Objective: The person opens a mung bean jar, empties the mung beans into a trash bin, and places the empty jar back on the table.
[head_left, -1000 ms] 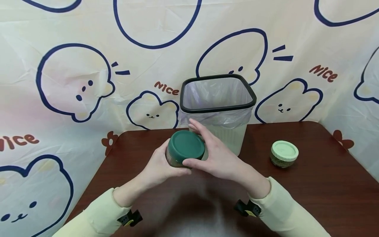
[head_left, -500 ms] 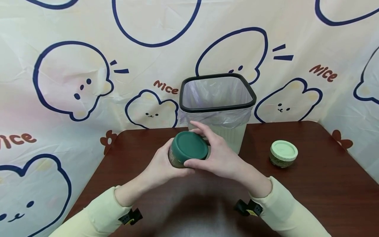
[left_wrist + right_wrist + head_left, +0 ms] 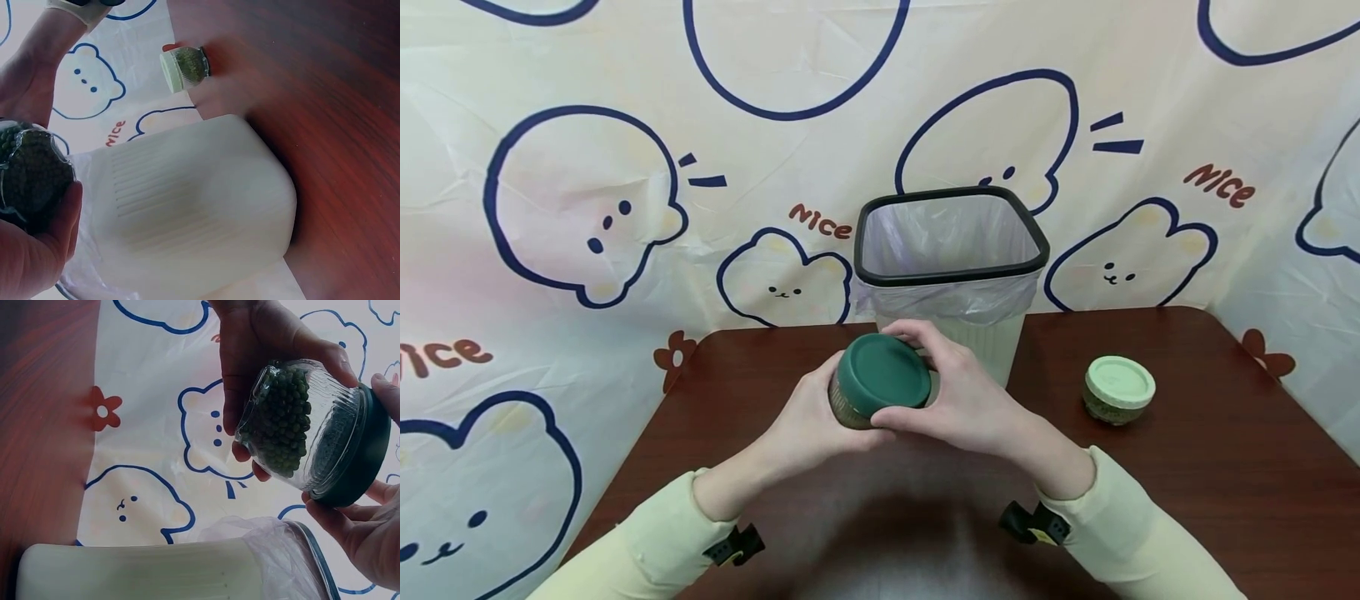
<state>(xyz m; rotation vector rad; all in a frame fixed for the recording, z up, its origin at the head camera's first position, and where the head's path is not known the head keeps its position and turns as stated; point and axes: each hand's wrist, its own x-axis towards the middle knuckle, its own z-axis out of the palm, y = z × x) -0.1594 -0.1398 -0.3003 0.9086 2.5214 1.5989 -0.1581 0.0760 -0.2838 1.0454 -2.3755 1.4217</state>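
One ribbed jar [image 3: 315, 430], probably glass

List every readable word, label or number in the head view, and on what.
"Nice": backdrop, left of the bin
"Nice": backdrop, right of the bin
"ice": backdrop, left edge; first letter cut off
Dark green lid, light green lid: no text visible
Black wrist devices: too small to tell

Head view bright; soft shadow, pale glare on table [image 3: 1225, 500]; wrist views dimmer.
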